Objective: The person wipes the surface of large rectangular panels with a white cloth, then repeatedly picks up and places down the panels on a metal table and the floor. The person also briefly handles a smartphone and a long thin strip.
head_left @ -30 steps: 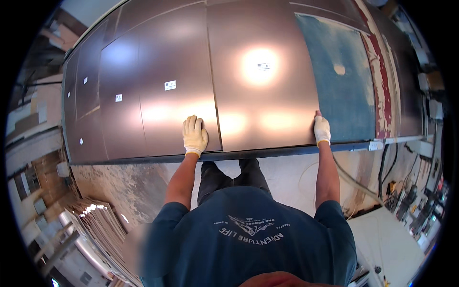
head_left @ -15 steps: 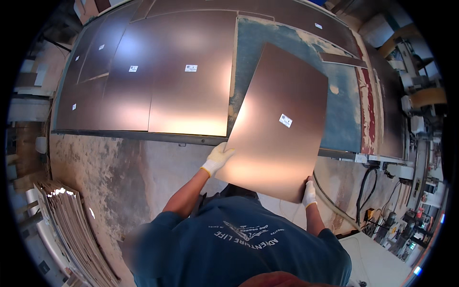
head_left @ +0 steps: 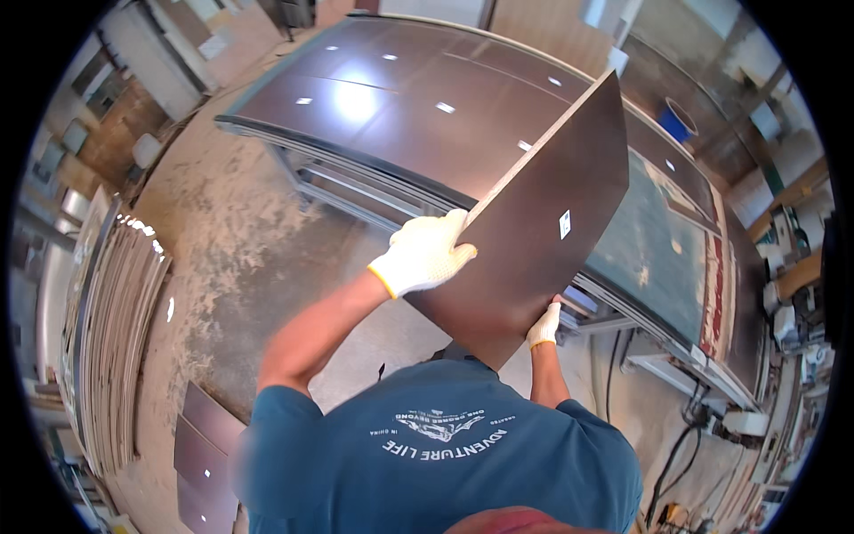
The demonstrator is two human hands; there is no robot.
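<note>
A large dark brown board [head_left: 534,249] with a small white label stands tilted up in front of me, its pale long edge turned to the left. My left hand [head_left: 425,254], in a white knit glove with a yellow cuff, is closed around that edge, thumb on the brown face. Lower down, my right hand [head_left: 543,327], gloved too, grips the right-hand edge; most of its fingers are hidden behind the board. Beyond, a long worktable [head_left: 654,258] with a worn blue-green top carries several similar labelled brown panels [head_left: 400,116].
A tall stack of thin sheets [head_left: 116,356] stands on the left. Below it, more brown panels [head_left: 197,445] rest near the floor. Black cables [head_left: 676,454] hang under the table's right end. A blue bucket [head_left: 678,123] stands behind the table.
The board has gone from a flatter slant to a steep upright tilt, its left edge raised by my left hand. My view has turned, showing more floor and the panels at lower left.
</note>
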